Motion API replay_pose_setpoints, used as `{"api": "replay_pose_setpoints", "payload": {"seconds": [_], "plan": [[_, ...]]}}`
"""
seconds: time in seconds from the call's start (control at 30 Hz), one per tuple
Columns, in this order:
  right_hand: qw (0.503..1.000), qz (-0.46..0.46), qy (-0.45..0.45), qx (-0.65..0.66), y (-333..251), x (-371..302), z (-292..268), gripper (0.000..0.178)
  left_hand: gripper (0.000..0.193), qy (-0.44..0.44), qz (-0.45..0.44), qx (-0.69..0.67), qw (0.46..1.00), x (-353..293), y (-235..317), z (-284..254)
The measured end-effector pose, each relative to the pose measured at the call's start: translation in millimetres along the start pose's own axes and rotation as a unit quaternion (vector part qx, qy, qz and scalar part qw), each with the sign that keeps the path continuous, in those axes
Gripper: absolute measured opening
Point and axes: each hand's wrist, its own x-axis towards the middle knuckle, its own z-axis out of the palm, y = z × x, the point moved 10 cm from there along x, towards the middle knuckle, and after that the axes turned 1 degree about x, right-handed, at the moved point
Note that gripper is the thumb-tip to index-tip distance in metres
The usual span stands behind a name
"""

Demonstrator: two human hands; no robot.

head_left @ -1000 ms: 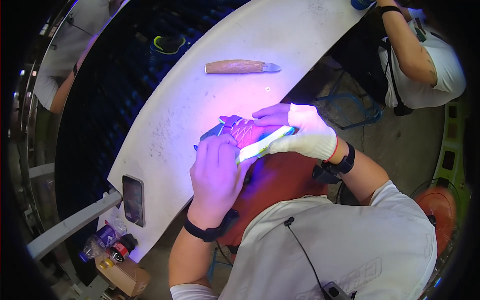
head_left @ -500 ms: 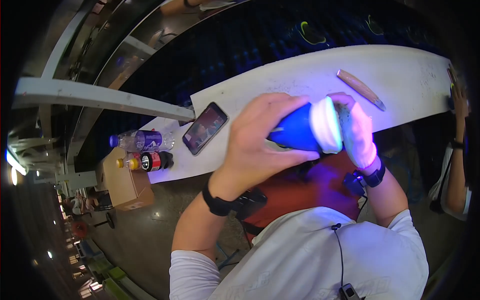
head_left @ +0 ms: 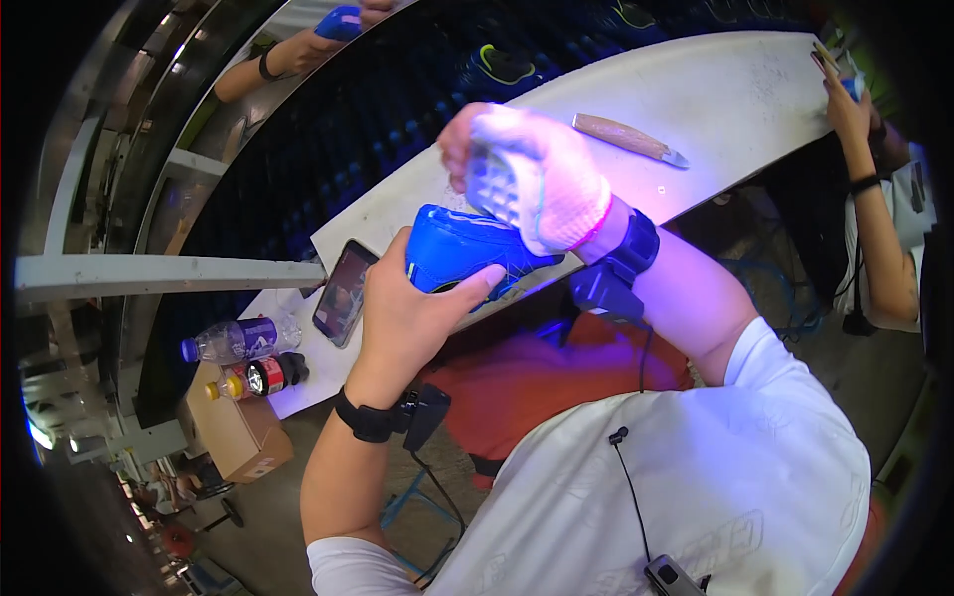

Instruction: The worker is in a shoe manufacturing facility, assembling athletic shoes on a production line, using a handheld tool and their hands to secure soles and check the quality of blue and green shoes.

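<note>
A glossy blue shoe (head_left: 447, 250) is gripped in my left hand (head_left: 402, 308), with the thumb along its near side and the fingers hidden behind it. Over the shoe's far side is my right hand (head_left: 556, 174), wearing a white knitted glove with bare fingertips, blurred and curled. Beneath those fingers shows a white dimpled surface (head_left: 494, 187); I cannot tell whether it belongs to the glove or to a piece held against the shoe. A wooden-handled knife (head_left: 626, 137) lies on the white table (head_left: 725, 89) beyond my right hand.
A phone (head_left: 345, 293) lies left of my left hand. Plastic bottles (head_left: 238, 340) rest at the table's left end, above a cardboard box (head_left: 237, 432). A grey metal bar (head_left: 169, 273) reaches in from the left. Dark shoes (head_left: 505, 65) line the far side. Another person's arm (head_left: 874, 214) is at right.
The blue shoe has moved left and turned, its pale glowing end no longer facing right. My right hand has swung left across its top. The view has shifted.
</note>
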Motion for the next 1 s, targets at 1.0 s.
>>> {"api": "replay_pose_setpoints", "payload": {"seconds": [1.0], "plan": [[0.711, -0.155, -0.095, -0.679, -63.8, -136.5, 63.2, 0.069, 0.078, -0.174, 0.370, 0.468, 0.784, -20.7, 93.1, 78.0]]}}
